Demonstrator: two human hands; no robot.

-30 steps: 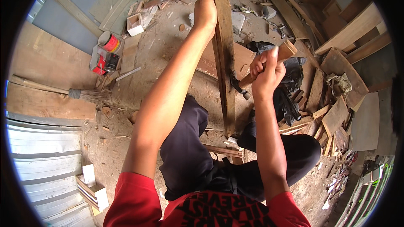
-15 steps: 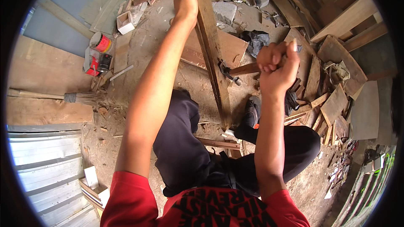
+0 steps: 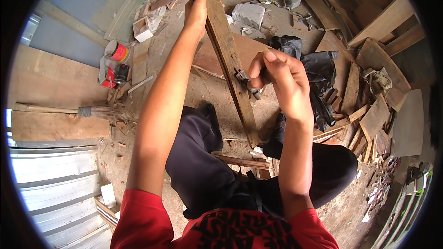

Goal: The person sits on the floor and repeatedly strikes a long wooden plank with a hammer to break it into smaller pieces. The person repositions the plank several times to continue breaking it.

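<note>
A long wooden beam [image 3: 226, 48] slants from the upper middle down to the floor between my legs. Near its upper end my left hand [image 3: 199, 11] is wrapped round it, thumb on the face towards me and fingertips showing past the far edge. Against the lower part of the beam sits the dark metal head of a hammer [image 3: 254, 93]. My right hand [image 3: 284, 80] is closed just right of that head, thumb uppermost. It hides the hammer's handle and covers part of the head; whether a nail is there I cannot tell.
Black plastic bags [image 3: 320, 69] and scrap boards [image 3: 376, 110] lie to the right. A broad brown board [image 3: 214, 57] rests behind the beam. At left are a broom [image 3: 94, 110], a red-labelled can [image 3: 117, 51] and a small white box [image 3: 143, 28]. Short wood [image 3: 242, 159] lies between my legs.
My right hand has swung left and towards me, closer to the beam. The hammer's handle, seen before to the right of its head, is now hidden. The beam's top has tipped left with my left hand.
</note>
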